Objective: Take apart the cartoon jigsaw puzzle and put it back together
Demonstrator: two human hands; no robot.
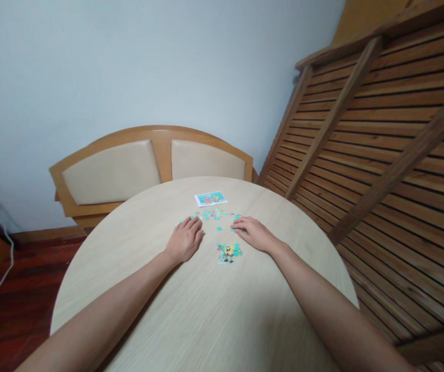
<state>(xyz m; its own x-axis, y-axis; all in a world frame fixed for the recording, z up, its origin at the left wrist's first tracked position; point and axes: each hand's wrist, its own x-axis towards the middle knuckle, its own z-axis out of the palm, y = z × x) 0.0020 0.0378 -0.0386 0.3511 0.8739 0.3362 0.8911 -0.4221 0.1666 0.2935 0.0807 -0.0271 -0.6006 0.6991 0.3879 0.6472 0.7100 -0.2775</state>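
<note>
The left hand (185, 240) lies palm-down, loosely open, gripping nothing; the right hand (256, 233) bends inward, its hold unclear. A flat yellow-and-teal jigsaw section (228, 252) lies between, nearer the body.

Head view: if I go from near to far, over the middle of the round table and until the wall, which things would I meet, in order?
Joined puzzle section → lone turquoise piece → scattered puzzle pieces → picture card → padded headboard → pale wall.
</note>
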